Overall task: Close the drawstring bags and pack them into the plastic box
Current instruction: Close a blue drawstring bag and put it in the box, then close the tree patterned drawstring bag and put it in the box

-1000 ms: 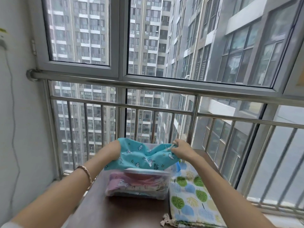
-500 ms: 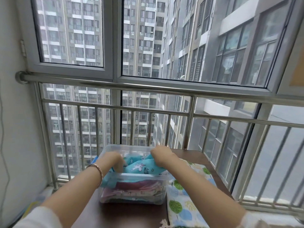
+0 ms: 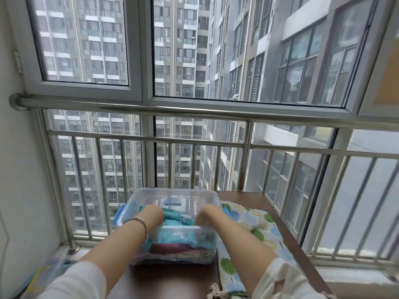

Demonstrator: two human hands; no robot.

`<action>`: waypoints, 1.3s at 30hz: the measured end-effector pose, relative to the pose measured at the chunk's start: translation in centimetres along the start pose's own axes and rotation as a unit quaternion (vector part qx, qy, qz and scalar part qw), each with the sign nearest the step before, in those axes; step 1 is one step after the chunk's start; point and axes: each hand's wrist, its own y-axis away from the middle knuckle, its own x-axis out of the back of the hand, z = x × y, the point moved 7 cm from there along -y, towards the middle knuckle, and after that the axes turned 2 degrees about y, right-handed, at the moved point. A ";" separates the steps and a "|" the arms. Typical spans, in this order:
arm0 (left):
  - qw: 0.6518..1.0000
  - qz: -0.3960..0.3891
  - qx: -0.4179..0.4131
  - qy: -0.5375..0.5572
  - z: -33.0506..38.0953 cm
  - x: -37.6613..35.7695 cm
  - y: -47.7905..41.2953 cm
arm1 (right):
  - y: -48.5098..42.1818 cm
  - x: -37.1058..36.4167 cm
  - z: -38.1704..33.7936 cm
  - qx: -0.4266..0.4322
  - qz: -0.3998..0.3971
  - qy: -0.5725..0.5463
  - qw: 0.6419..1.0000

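Pressing down into a clear rectangular plastic box (image 3: 172, 192), both hands are sunk past the knuckles, so the fingers are hidden by the wrists and the cloudy near wall. I cannot tell whether they lie flat or curl into the cloth. The left hand (image 3: 153, 214) and right hand (image 3: 204, 215) sit at opposite ends of a teal fabric drawstring bag printed with small white cartoon animals (image 3: 180, 219). The bag lies inside the box, between and beneath the hands, on top of folded maroon and pink fabric (image 3: 172, 248) that shows through the near wall.

Judging by the pose, the hands bracket the bag to flatten it and tuck its ends below the rim, leaving room for more.

Just beyond the hands, a dark rectangular label (image 3: 172, 203) shows on the far wall, but its writing is too blurred to read, and any lettering on the bag's print is too small to make out. Blue clip latches (image 3: 119, 215) flank the hands at the box's short ends. Behind the left hand, a thin rose-gold bangle (image 3: 141, 226) circles the wrist.

Outside the right hand, a white drawstring bag with a green and blue tree print (image 3: 250, 221) lies flat against the box's side on the dark brown wooden table (image 3: 257, 197) — probably placed there as the next to pack. Farther out stands a steel balcony railing (image 3: 194, 142).
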 end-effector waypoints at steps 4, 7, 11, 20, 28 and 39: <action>0.999 -0.014 0.000 0.030 -0.2 0.9 0.7 | -0.1 -0.8 0.1 0.031 -0.041 -0.084 0.995; 0.996 0.000 -0.013 0.088 -0.1 3.1 0.8 | 1.7 0.4 0.3 0.100 -0.052 -0.237 0.965; 0.961 0.184 -0.038 0.205 3.2 9.4 3.2 | 7.3 3.7 3.7 0.183 -0.004 -0.449 0.875; 0.930 0.135 -0.311 0.144 19.9 5.1 11.2 | 10.9 -7.2 17.1 0.019 -0.007 -0.375 0.927; 0.959 0.006 -0.282 -0.005 21.1 -0.9 9.6 | 9.1 -16.5 16.9 -0.021 -0.031 -0.274 0.961; 0.930 0.082 -0.252 0.254 19.7 3.3 9.4 | 7.9 -16.1 16.1 -0.047 -0.002 -0.164 0.985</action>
